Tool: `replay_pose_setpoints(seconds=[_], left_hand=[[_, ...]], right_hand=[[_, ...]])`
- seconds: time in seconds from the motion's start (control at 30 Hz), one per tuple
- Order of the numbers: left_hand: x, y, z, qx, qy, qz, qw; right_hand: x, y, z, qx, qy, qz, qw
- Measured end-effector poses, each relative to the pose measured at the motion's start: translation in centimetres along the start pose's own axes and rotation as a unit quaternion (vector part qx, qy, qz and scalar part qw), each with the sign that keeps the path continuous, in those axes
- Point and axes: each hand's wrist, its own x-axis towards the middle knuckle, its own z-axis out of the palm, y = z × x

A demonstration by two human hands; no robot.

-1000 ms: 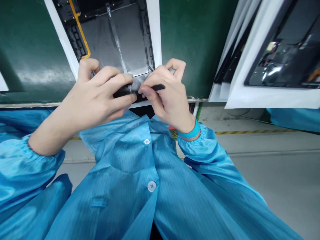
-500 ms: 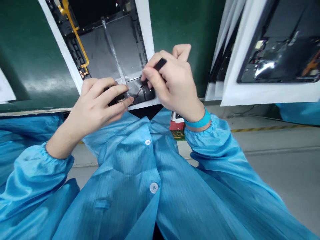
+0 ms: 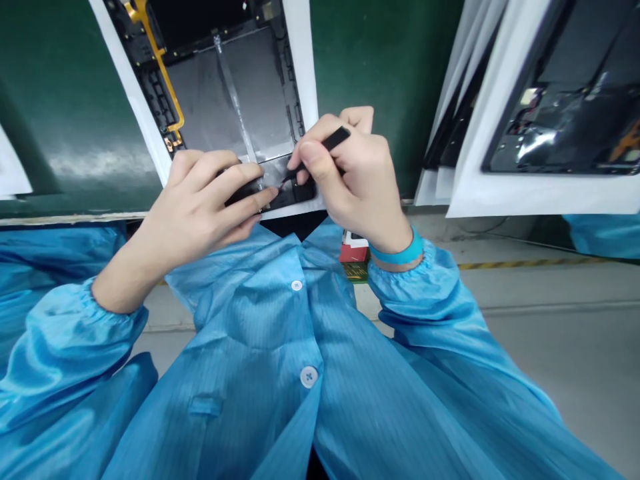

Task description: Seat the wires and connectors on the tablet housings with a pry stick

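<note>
An opened white-framed tablet (image 3: pixel 305 73) lies on the green table, its dark inside showing a grey battery pack (image 3: pixel 235 93) and a yellow flex cable (image 3: pixel 163 73). My left hand (image 3: pixel 200 207) presses down on a small black part at the tablet's near edge, fingers curled together. My right hand (image 3: pixel 350 180) pinches a thin black tool (image 3: pixel 325 150) like a pen, with its tip down on the dark area by the near edge, just right of my left fingertips.
Several more white-framed opened tablets (image 3: pixel 545 120) are stacked at the right on the green table (image 3: pixel 380 67). A small red and white object (image 3: pixel 353 250) sits below the table edge. Grey floor with a yellow line (image 3: pixel 525 263) lies beyond my blue coat.
My right hand turned the black tool from flat between both hands to upright, tip on the tablet's near edge. My left hand stayed on the black part.
</note>
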Motion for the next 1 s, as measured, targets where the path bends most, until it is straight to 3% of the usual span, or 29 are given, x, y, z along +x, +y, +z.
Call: replay_pose_setpoints(seconds=[0.23,0.5,0.7,1.0], left_hand=[[1.2,0.3,-0.4,-0.087,-0.027,-0.050,0.995],[1.4,0.4,-0.4,-0.086,-0.037,-0.050,0.994],[1.7,0.6,-0.8,-0.095,-0.052,-0.061,0.992],[2.0,0.3,-1.1,-0.072,-0.055,-0.032,0.995]], right_hand=[[0.1,0.4,0.3,0.008,0.017,-0.034,0.999],[-0.1,0.5,0.3,-0.026,-0.001,-0.016,1.000],[0.2,0.8,0.8,-0.042,0.044,-0.057,0.997],[-0.4,0.3,0.7,0.017,0.089,-0.013,0.996]])
